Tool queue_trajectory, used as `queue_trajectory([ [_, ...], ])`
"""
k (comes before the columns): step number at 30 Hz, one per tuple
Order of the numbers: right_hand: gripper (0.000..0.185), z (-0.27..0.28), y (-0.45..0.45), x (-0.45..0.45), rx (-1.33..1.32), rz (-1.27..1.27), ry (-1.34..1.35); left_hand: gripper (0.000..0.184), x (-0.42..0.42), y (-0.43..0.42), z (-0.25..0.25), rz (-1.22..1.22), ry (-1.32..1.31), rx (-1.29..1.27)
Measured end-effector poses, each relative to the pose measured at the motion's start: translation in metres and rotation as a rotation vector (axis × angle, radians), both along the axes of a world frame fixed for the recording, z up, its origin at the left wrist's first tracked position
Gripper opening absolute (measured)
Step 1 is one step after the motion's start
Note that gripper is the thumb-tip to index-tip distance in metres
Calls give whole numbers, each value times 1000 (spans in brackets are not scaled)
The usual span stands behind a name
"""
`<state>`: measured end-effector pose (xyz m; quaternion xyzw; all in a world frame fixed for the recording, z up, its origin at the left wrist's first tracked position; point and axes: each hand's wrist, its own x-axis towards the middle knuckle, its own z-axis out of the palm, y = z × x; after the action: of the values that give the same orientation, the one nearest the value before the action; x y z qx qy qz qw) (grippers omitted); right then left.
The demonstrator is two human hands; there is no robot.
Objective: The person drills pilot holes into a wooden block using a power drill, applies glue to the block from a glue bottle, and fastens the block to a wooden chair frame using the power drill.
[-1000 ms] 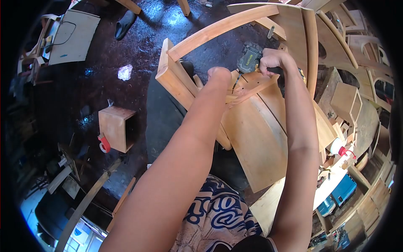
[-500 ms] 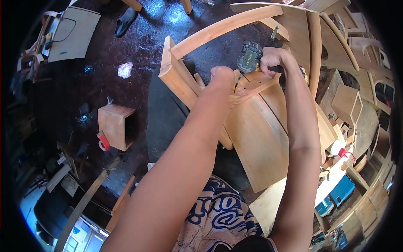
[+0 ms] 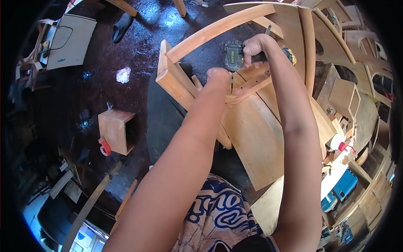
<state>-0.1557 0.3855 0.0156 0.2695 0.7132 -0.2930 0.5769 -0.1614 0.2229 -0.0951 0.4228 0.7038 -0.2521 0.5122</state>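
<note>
My right hand (image 3: 256, 48) is wrapped round the handle of a dark power drill (image 3: 234, 56). The drill's long bit points down at a wooden rail (image 3: 252, 89) with several small holes. My left hand (image 3: 218, 76) is beside the bit at the near part of the wooden frame (image 3: 180, 84); its fingers are mostly hidden behind the wrist. Below the rail lie flat wooden panels (image 3: 254, 138) with a dark gap between them.
A small wooden box (image 3: 113, 130) with a red tape dispenser (image 3: 104, 147) stands at left. A dark shoe (image 3: 121, 28) lies on the floor. At right are a white bottle with a red cap (image 3: 337, 143), a blue case (image 3: 345, 185) and curved wooden parts.
My right hand has moved the drill left and slightly up, turning it so the bit is nearly upright instead of slanted. My left hand stays near the same part of the frame.
</note>
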Motion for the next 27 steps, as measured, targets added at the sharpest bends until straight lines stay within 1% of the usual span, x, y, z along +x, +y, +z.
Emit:
queue_trajectory([
  [1, 41, -3, 0, -1, -1, -1, 0, 37, -1, 0, -1, -80, -13, -17],
  [3, 34, -11, 1, -4, 9, 25, -9, 36, -2, 1, -1, -73, -29, -39],
  [4, 34, -21, 3, -6, 9, 23, -9, 35, -3, 1, -1, -66, -44, -61],
  [6, 38, -46, 9, -10, 45, -6, -109, 35, -5, 1, 7, -73, -60, -50],
  [7, 38, -49, 9, -12, 39, -9, -109, 34, -5, 0, 9, -81, -76, -40],
  [9, 27, -55, 9, -14, 44, 34, -136, 34, -5, -2, -3, -56, -51, -40],
  [10, 27, -54, 9, -15, 43, 33, -136, 33, -5, -3, -1, -43, -39, -36],
  [11, 25, -53, 9, -14, 42, -48, -173, 33, -4, -3, 2, -30, -28, -32],
  [12, 24, -54, 8, -12, 40, -130, -210, 41, -5, -4, 3, -71, -12, -21],
  [13, 24, -49, 6, -12, 38, -132, -211, 53, -5, -5, 10, -113, 5, -10],
  [14, 26, -41, 5, -13, 57, -145, -241, 53, -5, -3, 17, -115, 5, -12],
  [15, 27, -33, 3, -14, 77, -157, -270, 52, -5, 0, 24, -65, 5, -15],
  [17, 28, -33, 2, -12, 84, -168, -239, 51, -4, 0, 25, -16, 4, -21],
  [19, 29, -33, 1, -10, 93, -174, -213, 49, -5, 0, 25, -62, -8, -19],
  [22, 32, -35, 3, -10, 82, -158, -216, 47, -6, 1, 30, -18, -5, -23],
  [25, 32, -39, 6, -4, 54, -170, -252, 46, -7, 0, 25, -52, -35, -34],
  [27, 32, -36, 5, -2, 45, -171, -190, 44, -7, 3, 21, -46, -62, -69],
])
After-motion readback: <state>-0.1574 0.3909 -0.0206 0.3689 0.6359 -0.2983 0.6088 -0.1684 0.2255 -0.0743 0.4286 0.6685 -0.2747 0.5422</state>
